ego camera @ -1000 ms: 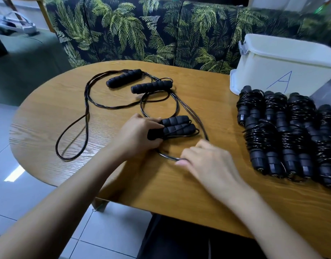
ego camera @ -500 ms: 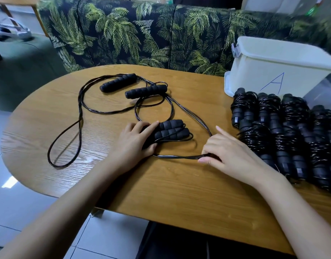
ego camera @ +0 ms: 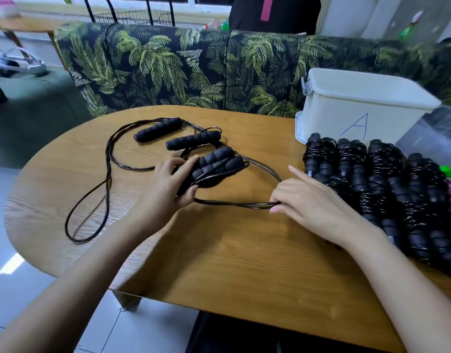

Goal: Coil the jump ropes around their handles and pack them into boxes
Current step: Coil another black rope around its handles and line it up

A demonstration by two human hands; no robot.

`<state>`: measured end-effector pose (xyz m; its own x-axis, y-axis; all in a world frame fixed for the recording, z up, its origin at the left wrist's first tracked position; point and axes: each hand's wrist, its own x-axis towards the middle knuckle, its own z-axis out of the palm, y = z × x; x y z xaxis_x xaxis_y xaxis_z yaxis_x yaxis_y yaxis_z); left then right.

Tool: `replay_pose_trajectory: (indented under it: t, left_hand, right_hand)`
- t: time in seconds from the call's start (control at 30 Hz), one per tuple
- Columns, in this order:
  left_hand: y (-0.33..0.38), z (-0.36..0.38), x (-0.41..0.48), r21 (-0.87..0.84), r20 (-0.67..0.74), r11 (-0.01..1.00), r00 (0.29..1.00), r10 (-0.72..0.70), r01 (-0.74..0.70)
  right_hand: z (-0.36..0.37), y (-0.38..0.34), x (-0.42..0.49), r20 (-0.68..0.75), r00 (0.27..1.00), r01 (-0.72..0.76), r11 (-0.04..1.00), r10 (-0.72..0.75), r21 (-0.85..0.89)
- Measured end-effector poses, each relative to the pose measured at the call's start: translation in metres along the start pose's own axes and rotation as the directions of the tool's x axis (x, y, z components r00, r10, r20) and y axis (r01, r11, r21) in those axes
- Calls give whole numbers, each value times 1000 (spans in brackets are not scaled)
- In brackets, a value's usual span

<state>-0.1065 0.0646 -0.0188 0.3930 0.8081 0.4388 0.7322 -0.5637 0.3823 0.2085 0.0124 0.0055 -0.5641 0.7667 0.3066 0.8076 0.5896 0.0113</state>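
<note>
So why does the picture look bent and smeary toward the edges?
Head view: wide-angle lens bows the oval wooden table; palm-print sofa at right and white plastic box look motion-blurred; a light glares off the grey floor tiles, lower left.

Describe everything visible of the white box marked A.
The white box is a plastic-looking bin with its lid on, a clip at the lid's left end and a blue handwritten A on its front. It stands upright at the wooden table's far right, before the leaf-print sofa. Coiled jump ropes lie against its base.
</note>
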Motion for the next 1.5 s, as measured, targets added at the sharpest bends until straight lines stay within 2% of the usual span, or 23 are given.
replay_pose_trajectory:
  t: [0.13, 0.23, 0.37, 0.43, 0.5, 0.6, 0.7, 0.77, 0.83, 0.93, 1.07, 1.2, 1.4, 1.5]
  left_hand:
    - [-3, -6, 9, 0, -81, 998, 995, 66, -66]
    - [-6, -4, 12, 4, -105, 998, 992, 68, -68]
    - [-11, -4, 10, 0, -112, 995, 989, 98, -99]
    - [-10, -5, 8, -2, -99, 989, 984, 147, -148]
    - [-3, -10, 7, -25, -78, 979, 976, 202, -204]
    - [23, -24, 1, 25, -4, 938, 938, 345, -345]
    - [61, -30, -7, 199, 133, 835, 858, 496, -513]
    - [77, -26, -10, 315, 202, 765, 827, 524, -562]
    - [80, -22, -11, 414, 217, 752, 858, 465, -512]
    - [71, -18, -11, 502, 166, 788, 934, 318, -357]
    - [58, -18, -1, 565, 137, 812, 987, 85, -148]
    - [51, -19, 8, 562, 51, 826, 999, 16, -42]
    - [55, -16, 8, 470, -31, 882, 999, -16, 29]
    - [60, -13, 3, 234, -47, 969, 996, -74, 83]
  right_hand:
    - [-13, 11, 5, -38, 999, -15, 998, 12, -58]
    - [-22, 13, 3, -27, 991, -136, 989, 134, -54]
    - [-28, 19, 0, 92, 939, -339, 935, 330, 107]
    - [-25, 25, 6, 172, 909, -414, 870, 379, 269]
    - [-22, 33, 17, 189, 886, -463, 807, 423, 367]
    - [-25, 41, 38, 205, 848, -530, 793, 489, 301]
    - [-30, 33, 70, 197, 828, -557, 813, 526, 169]
    - [-34, 21, 92, 149, 845, -533, 834, 514, 140]
    - [-42, 10, 106, 61, 858, -513, 845, 510, 152]
    - [-64, -9, 107, -13, 869, -469, 834, 494, 291]
    - [-80, -50, 85, 91, 891, -441, 803, 444, 402]
    - [-71, -77, 51, 174, 878, -472, 754, 445, 457]
    - [-41, -84, 26, 251, 856, -505, 626, 452, 593]
    - [-28, -83, 27, 305, 842, -514, 495, 444, 700]
